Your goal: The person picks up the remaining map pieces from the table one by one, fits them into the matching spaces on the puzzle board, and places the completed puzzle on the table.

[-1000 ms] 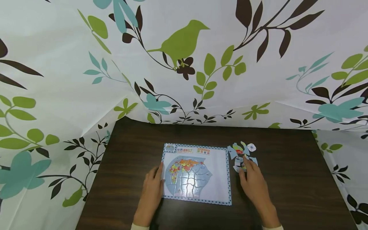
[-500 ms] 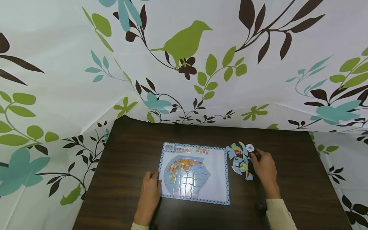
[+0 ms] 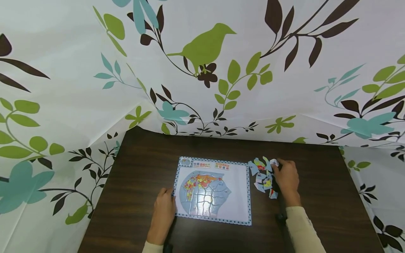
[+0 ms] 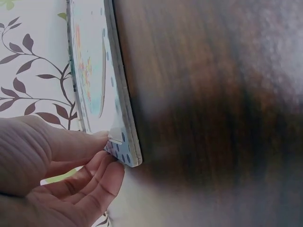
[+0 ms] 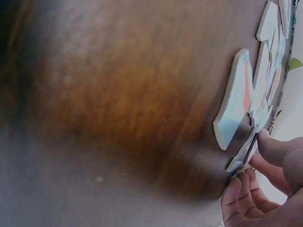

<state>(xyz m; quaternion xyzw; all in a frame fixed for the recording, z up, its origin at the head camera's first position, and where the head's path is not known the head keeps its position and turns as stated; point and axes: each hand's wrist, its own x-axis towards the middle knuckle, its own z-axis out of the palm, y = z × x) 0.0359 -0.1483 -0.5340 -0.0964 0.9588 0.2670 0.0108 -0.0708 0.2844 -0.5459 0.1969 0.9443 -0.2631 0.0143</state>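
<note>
A puzzle board [image 3: 238, 189] with a dotted blue border lies on the table, its map partly filled with pieces. My left hand [image 3: 162, 212] grips its left edge; in the left wrist view, that hand [image 4: 71, 165] has the thumb on top of the border [image 4: 124, 142] and curled fingers against the side. To the right of the board, my right hand [image 3: 288, 179] pinches the round white compass piece [image 3: 274, 162], partly covered by the fingers. In the right wrist view, thumb and fingertips of the hand [image 5: 265, 184] meet at a thin piece [image 5: 241, 152].
Several loose map pieces [image 3: 267, 183] lie in a cluster between the board and my right hand, some overlapping. The dark wooden table [image 3: 152, 154] extends around them. Behind it hangs a white cloth [image 3: 177, 84] printed with leaves and a bird.
My right hand has moved from over the loose pieces to the compass piece on their far right side and taken hold of it. My left hand stays at the board's left edge.
</note>
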